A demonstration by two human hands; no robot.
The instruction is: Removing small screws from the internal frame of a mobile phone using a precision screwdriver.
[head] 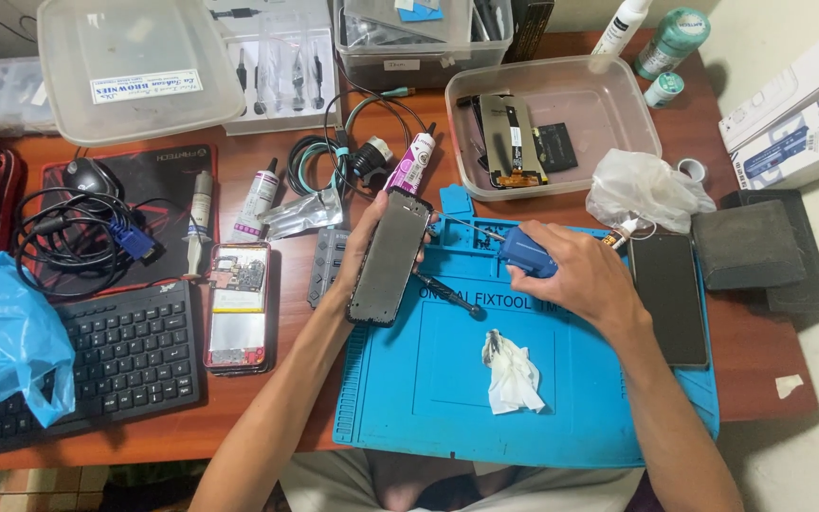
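My left hand (pixel 360 248) grips a dark phone frame (pixel 389 258) and holds it tilted above the left edge of a blue repair mat (pixel 428 398). My right hand (pixel 580 275) is closed around a small blue bottle (pixel 525 252) whose thin metal needle tip points left toward the top of the frame. A black screwdriver (pixel 449 294) lies on the mat just below the two hands. A crumpled white tissue (pixel 511 373) rests on the mat nearer to me.
An opened phone with its battery showing (pixel 237 305) lies left of the mat, beside a black keyboard (pixel 97 365). A dark phone screen (pixel 667 296) sits on the mat's right side. Clear tubs with parts (pixel 609 100), glue tubes, cables and a blue plastic bag (pixel 2 332) crowd the wooden desk.
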